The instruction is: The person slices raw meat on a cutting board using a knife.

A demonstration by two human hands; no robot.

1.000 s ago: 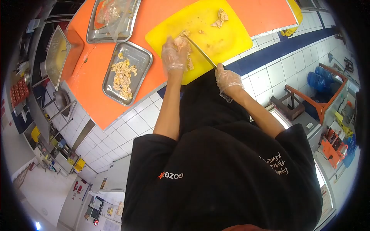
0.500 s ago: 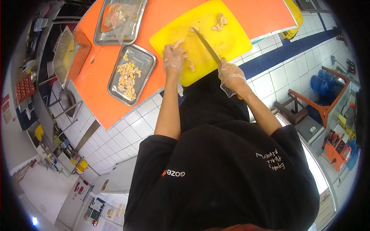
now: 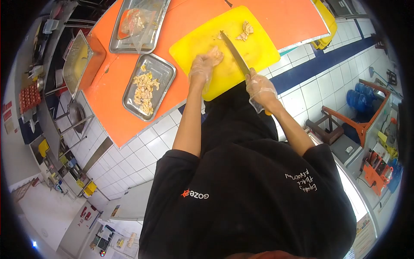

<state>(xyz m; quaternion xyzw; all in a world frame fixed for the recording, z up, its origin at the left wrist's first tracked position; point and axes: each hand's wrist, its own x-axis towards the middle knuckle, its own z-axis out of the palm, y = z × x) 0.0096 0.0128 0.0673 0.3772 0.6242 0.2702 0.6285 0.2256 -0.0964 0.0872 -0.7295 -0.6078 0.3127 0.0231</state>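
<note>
In a clear plastic glove, my right hand (image 3: 261, 89) is closed round the handle of a long kitchen knife (image 3: 236, 54). Its blade slants across a yellow cutting board (image 3: 263, 47), the tip near a small scrap of meat. My left hand (image 3: 201, 68), also gloved, has its fingers gathered on a piece of pale meat (image 3: 215, 55) over the board's left part. A small heap of meat (image 3: 246, 31) lies near the board's far right corner. To the left, a metal tray (image 3: 163, 71) holds many cut pieces of meat (image 3: 145, 90).
A second metal tray (image 3: 113, 45) with a plastic bag (image 3: 137, 23) stands farther back on the orange table (image 3: 116, 116). A deep metal container (image 3: 74, 64) is beyond the table's left edge. White floor tiles (image 3: 297, 93) show on the right, with blue water bottles (image 3: 359, 100) beyond.
My left hand has moved right, bringing the meat towards the knife; strips that lay beside it are now gathered under the fingers. The knife has shifted only slightly.
</note>
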